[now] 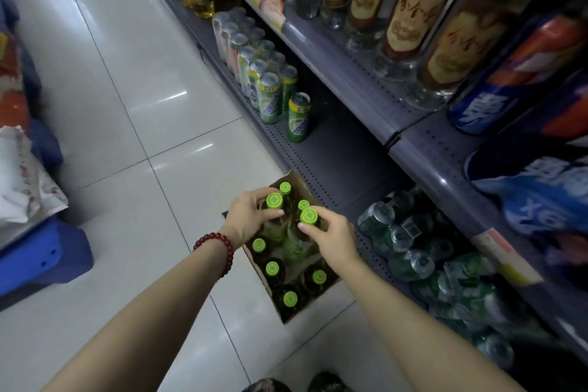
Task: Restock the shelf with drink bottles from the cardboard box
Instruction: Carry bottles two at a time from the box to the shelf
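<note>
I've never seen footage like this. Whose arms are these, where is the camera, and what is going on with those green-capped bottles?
There is no machine here. A person wears one wide-angle camera on the head, looking down at their own arms. An open brown cardboard box stands on the white tiled floor, beside the grey metal bottom shelf. It holds bottles with bright green caps. The left hand, with a red bead bracelet on its wrist, grips one green-capped bottle by the neck; the right hand grips a second green-capped bottle. Green cans already stand on the shelf.

Glossy white tiled floor [133, 79] with light glare, grey perforated metal shelving [346, 79] along the right
</note>
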